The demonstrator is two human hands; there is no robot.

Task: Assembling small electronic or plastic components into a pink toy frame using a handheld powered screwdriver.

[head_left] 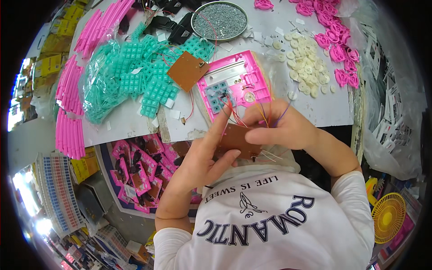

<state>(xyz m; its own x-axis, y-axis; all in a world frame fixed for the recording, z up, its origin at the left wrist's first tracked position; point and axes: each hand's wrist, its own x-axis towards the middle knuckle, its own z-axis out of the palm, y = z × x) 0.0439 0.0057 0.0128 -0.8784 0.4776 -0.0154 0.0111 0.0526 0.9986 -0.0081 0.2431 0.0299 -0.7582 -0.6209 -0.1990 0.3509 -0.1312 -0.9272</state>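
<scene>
— hands first: where are they?
— both at the table's near edge. left hand point(202, 155) pinches the brown circuit board point(236, 139) from below, forefinger stretched up; right hand point(281, 128) curls over its far side, fingers pressed on the coloured wires point(261, 117).
— doing it well?
— probably keep the wires slack, untangled, board level, just before the pink casing point(231, 83).
</scene>
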